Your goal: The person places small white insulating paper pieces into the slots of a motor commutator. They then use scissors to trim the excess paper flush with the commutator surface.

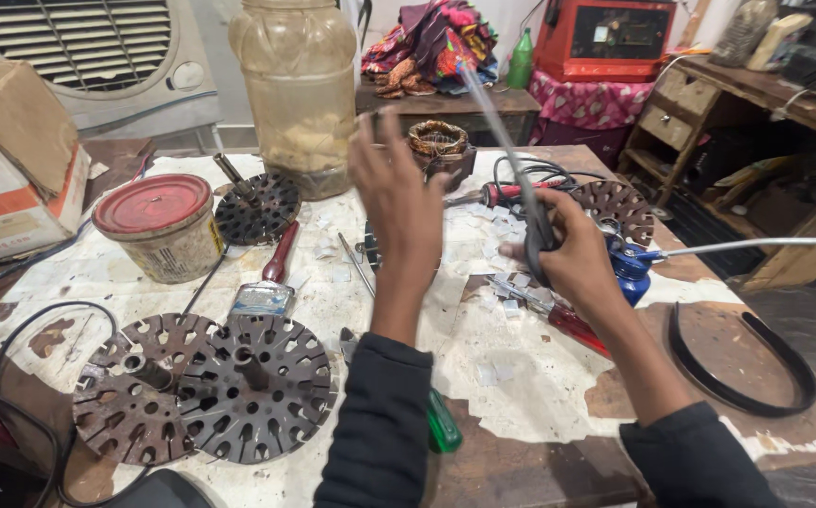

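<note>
My right hand (570,256) is closed around a thin grey sleeve-like tube (509,150) that runs up and to the left from my fist. My left hand (396,193) is raised above the workbench with its fingers up, blurred, and I cannot see anything clearly held in it. Behind my left hand sits a copper-wound coil stator (438,141). Below my hands lie a red-handled screwdriver (558,318), a green-handled screwdriver (442,423) and a blue oil can (635,268) with a long metal spout.
Two round slotted metal rotor discs (203,388) lie at front left, another (257,209) beside a red-lidded tin (161,226), one more (619,209) at right. A paintbrush (269,282), large plastic jar (297,89), cardboard box (8,160), black cables (22,320), black curved band (746,367).
</note>
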The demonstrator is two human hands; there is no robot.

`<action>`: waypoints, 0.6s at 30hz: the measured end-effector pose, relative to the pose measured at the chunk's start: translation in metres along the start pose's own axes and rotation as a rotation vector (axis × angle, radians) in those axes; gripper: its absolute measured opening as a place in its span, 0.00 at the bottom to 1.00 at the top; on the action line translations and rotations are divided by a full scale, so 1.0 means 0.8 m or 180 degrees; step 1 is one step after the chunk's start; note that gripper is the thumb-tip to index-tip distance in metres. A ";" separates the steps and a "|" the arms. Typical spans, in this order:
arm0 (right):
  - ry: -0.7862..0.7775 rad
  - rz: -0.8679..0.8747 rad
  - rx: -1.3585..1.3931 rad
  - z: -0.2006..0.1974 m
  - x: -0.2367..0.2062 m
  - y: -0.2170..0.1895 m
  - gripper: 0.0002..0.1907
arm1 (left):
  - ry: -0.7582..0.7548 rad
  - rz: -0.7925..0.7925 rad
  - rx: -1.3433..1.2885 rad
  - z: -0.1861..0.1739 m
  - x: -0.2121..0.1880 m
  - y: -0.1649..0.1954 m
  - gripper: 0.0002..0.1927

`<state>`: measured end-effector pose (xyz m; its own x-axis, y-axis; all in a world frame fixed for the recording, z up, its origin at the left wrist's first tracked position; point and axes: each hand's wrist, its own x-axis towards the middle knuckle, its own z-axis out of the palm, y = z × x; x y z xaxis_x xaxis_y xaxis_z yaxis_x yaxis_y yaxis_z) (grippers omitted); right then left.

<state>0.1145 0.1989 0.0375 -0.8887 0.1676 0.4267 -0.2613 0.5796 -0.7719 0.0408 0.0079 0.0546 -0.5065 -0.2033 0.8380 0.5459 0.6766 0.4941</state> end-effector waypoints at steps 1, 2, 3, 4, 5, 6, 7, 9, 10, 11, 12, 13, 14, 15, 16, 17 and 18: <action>0.0119 0.0179 0.0190 0.005 0.009 0.005 0.39 | 0.0047 -0.0252 -0.0093 0.000 0.000 -0.016 0.49; 0.0155 0.0149 0.0458 0.009 0.018 0.011 0.38 | -0.0119 -0.0399 0.0140 -0.002 0.003 -0.035 0.46; 0.0192 0.0113 0.0739 0.016 0.026 0.017 0.38 | -0.0276 -0.0538 0.0378 -0.001 0.004 -0.050 0.44; 0.0225 0.0080 0.1027 0.024 0.038 0.022 0.37 | -0.0452 -0.0975 0.0107 0.006 0.002 -0.060 0.38; 0.0236 -0.0096 0.1039 0.037 0.053 0.026 0.39 | -0.0627 -0.1428 -0.0164 0.010 -0.002 -0.070 0.33; 0.0241 -0.0251 0.1045 0.051 0.065 0.029 0.40 | -0.0643 -0.1530 -0.0218 0.015 -0.009 -0.077 0.26; 0.0248 -0.0396 0.1031 0.062 0.073 0.034 0.41 | -0.0670 -0.1643 -0.0288 0.021 -0.016 -0.082 0.22; 0.0110 -0.0447 0.1149 0.087 0.091 0.039 0.42 | -0.0523 -0.1456 0.0025 0.030 -0.028 -0.089 0.19; 0.0033 -0.0470 0.1230 0.100 0.098 0.039 0.43 | -0.0448 -0.1358 0.0205 0.031 -0.030 -0.094 0.18; -0.0022 -0.0648 0.1225 0.107 0.100 0.040 0.44 | -0.0418 -0.1330 0.0163 0.031 -0.031 -0.099 0.17; -0.0075 -0.0796 0.1221 0.112 0.098 0.041 0.44 | -0.0415 -0.1312 0.0125 0.029 -0.031 -0.104 0.17; -0.0123 -0.0941 0.1193 0.113 0.094 0.043 0.45 | -0.0419 -0.1304 0.0062 0.029 -0.033 -0.106 0.16; -0.0146 -0.0687 0.1051 0.116 0.089 0.042 0.45 | -0.0419 -0.1331 -0.0080 0.027 -0.035 -0.108 0.16; -0.0157 -0.0450 0.0903 0.122 0.084 0.039 0.45 | -0.0409 -0.1342 -0.0234 0.024 -0.033 -0.112 0.16; -0.0164 -0.0227 0.0757 0.124 0.081 0.036 0.45 | -0.0388 -0.1343 -0.0390 0.024 -0.032 -0.113 0.16; -0.0199 -0.0247 0.0616 0.123 0.078 0.033 0.43 | -0.0419 -0.1406 -0.0471 0.025 -0.031 -0.114 0.16; -0.0232 -0.0267 0.0495 0.124 0.079 0.029 0.42 | -0.0452 -0.1457 -0.0539 0.025 -0.028 -0.115 0.16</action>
<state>0.0150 0.1435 -0.0004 -0.8848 0.0623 0.4618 -0.3858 0.4580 -0.8009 -0.0114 -0.0356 -0.0147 -0.7984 -0.3460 0.4928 0.3413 0.4141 0.8438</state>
